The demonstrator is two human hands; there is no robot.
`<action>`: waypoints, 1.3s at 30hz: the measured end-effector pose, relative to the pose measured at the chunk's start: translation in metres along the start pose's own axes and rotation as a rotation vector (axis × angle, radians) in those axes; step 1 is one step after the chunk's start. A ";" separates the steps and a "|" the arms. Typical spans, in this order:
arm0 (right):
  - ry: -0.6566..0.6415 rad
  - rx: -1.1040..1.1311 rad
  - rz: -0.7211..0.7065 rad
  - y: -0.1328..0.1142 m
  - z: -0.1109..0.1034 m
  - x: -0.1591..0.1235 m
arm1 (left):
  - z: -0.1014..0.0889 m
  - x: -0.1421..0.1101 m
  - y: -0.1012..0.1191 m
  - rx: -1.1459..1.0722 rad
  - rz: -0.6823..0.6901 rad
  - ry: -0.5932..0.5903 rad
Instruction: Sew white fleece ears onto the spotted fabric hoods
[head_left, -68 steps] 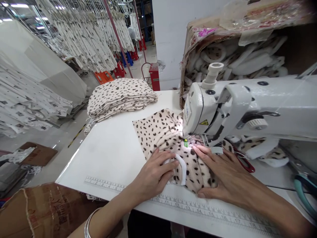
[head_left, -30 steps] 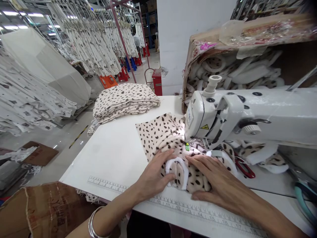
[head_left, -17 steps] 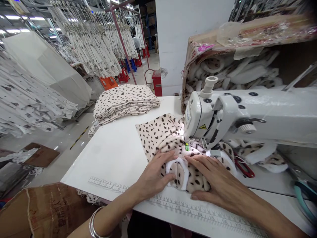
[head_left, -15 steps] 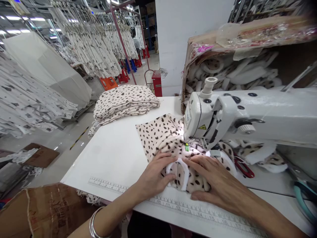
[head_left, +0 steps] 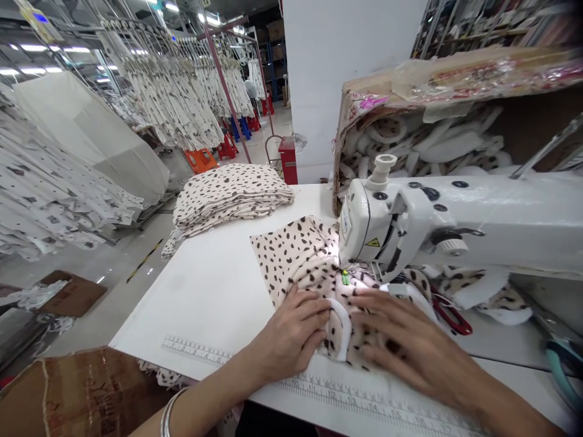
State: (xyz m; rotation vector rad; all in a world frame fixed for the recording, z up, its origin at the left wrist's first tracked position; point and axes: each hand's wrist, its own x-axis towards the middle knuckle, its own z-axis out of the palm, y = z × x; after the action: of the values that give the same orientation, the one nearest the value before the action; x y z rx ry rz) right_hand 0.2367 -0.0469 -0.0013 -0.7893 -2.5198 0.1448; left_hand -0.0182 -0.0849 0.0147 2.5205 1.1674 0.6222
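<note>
A cream, dark-spotted fabric piece (head_left: 291, 249) lies under the head of a white sewing machine (head_left: 371, 224). Its near part carries a curved white band (head_left: 342, 328). My left hand (head_left: 296, 331) is closed on the spotted fabric at the left of this band, thumb and fingers drawn together. Over the fabric's right side hovers or rests my right hand (head_left: 405, 340), blurred, its fingers stretched out and apart; whether it touches the cloth I cannot tell. A small green piece (head_left: 345, 277) shows near the needle area, which the machine head partly hides.
A stack of spotted fabric (head_left: 232, 197) sits at the table's back left. Behind the machine stands a cardboard box (head_left: 359, 112) of white and spotted pieces. Red-handled snips (head_left: 450, 312) and teal-handled scissors (head_left: 562, 370) lie to the right. A printed ruler (head_left: 195, 351) runs along the front edge.
My left hand has gone from lying flat with fingers spread to closing on the fabric by the white band. My right hand has lifted or shifted slightly right and is blurred.
</note>
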 end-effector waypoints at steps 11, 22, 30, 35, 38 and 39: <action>0.035 0.146 0.484 0.011 -0.005 0.021 | 0.007 -0.001 -0.005 -0.006 -0.019 0.027; -0.022 0.068 0.436 0.030 -0.005 0.007 | 0.011 -0.004 -0.006 0.007 -0.016 0.077; -0.112 0.130 0.408 0.035 -0.037 0.005 | 0.011 -0.005 -0.007 0.019 -0.014 0.086; -0.139 0.156 0.471 0.036 -0.049 0.005 | 0.011 -0.005 -0.007 0.019 -0.015 0.077; -0.116 0.123 0.497 0.041 -0.046 0.003 | 0.011 -0.005 -0.007 0.018 -0.017 0.073; -0.084 0.081 0.480 0.042 -0.044 0.003 | 0.011 -0.005 -0.006 0.017 -0.018 0.075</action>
State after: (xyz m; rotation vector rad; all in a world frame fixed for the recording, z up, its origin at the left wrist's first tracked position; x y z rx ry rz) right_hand 0.2774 -0.0127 0.0278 -1.3644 -2.3354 0.4447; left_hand -0.0198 -0.0856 0.0011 2.5172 1.2250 0.7108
